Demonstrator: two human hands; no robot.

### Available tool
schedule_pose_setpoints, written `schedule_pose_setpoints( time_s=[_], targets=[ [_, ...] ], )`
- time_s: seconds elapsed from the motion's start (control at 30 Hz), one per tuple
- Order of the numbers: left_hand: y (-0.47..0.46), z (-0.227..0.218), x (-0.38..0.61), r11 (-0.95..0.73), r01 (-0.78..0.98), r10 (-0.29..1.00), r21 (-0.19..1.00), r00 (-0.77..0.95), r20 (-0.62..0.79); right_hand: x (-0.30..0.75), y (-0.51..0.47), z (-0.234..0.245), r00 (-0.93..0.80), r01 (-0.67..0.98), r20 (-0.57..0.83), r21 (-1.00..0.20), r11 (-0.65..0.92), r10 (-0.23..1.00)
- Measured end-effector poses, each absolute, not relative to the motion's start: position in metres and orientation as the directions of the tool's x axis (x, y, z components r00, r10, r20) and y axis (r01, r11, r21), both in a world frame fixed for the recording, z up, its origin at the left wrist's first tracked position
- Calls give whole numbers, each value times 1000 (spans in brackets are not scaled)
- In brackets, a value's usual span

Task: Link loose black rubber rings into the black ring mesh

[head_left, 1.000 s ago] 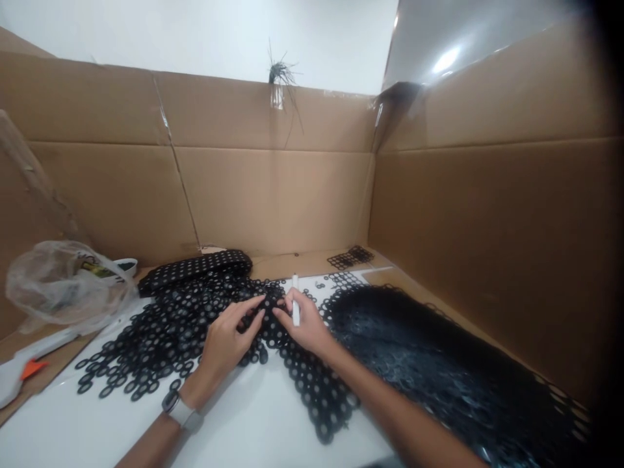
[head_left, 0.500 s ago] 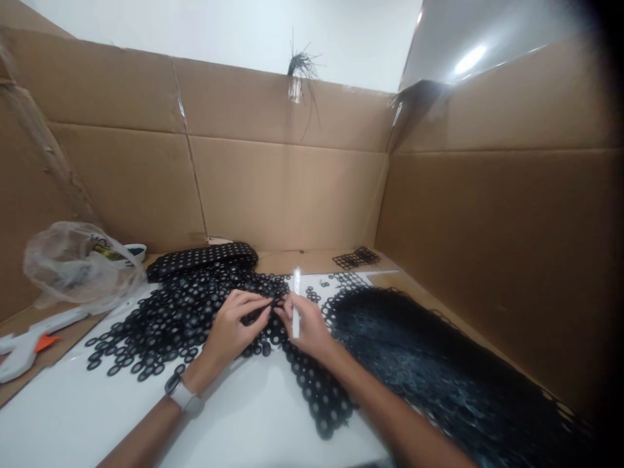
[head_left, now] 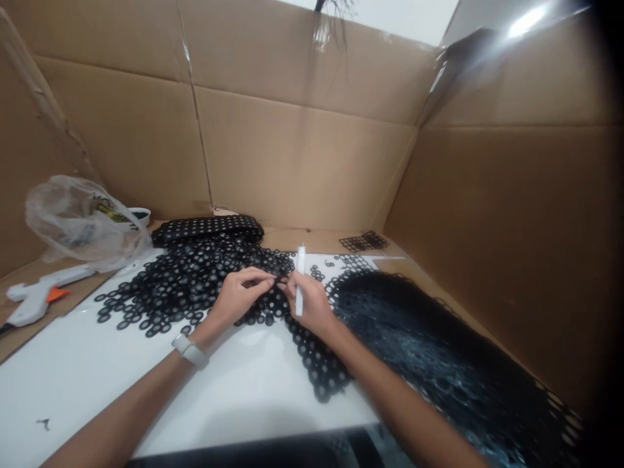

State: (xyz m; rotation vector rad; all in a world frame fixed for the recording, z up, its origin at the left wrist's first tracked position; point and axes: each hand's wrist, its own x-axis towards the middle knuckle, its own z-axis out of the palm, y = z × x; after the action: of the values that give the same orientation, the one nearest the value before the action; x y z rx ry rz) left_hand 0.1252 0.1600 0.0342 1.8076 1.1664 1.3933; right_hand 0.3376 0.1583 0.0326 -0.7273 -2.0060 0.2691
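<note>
My left hand (head_left: 244, 292) is closed in a pinch, thumb against fingertips, on a tiny dark piece that looks like a black ring; the fingers mostly hide it. Close beside it, my right hand (head_left: 312, 302) grips a slim white pen-like tube (head_left: 300, 286), held upright with its narrow tip up. The fingertips of both hands nearly meet over a heap of loose black rings (head_left: 180, 279). A strip of joined black rings (head_left: 319, 367) runs from beneath my right hand towards the front of the white board (head_left: 234, 390).
A large black mesh of rings (head_left: 429, 351) covers the right side. Behind the heap lies a rolled black ring sheet (head_left: 209, 227). At left are a white glue gun (head_left: 36, 299), a clear plastic bag (head_left: 68, 221) and a small bowl (head_left: 141, 216). Cardboard walls (head_left: 292, 156) enclose the table.
The camera view has tipped down, so the table sits higher in the picture and more of its front edge shows. My hands stay together, still holding the tube and the small dark piece.
</note>
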Motion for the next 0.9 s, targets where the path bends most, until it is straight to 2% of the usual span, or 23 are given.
schedule_pose_setpoints(
  time_s=[0.13,0.27,0.43,0.53,0.63,0.7,0.8,0.9],
  targets=[
    [159,35,125,-396,278,915,875,40,402,338,155,33,-400,361,683,-495,790,611],
    [165,40,117,-333,281,926,900,-84,369,339,152,37,-408,343,659,-531,775,632],
    [180,49,75,-280,321,845,905,-366,391,343,160,41,-248,303,617,-683,665,747],
    [185,53,46,-254,452,773,855,-436,460,347,169,40,-164,284,538,-777,562,827],
    [185,54,36,-269,668,721,694,-338,605,352,177,39,-169,242,445,-846,475,879],
    [180,54,45,-352,733,684,582,-223,694,354,180,40,-184,197,364,-896,397,913],
    [168,54,74,-544,699,625,463,-30,780,356,176,48,-204,112,258,-952,284,944],
    [153,53,105,-701,584,589,408,153,793,355,167,59,-249,76,229,-964,254,941]
  ],
)
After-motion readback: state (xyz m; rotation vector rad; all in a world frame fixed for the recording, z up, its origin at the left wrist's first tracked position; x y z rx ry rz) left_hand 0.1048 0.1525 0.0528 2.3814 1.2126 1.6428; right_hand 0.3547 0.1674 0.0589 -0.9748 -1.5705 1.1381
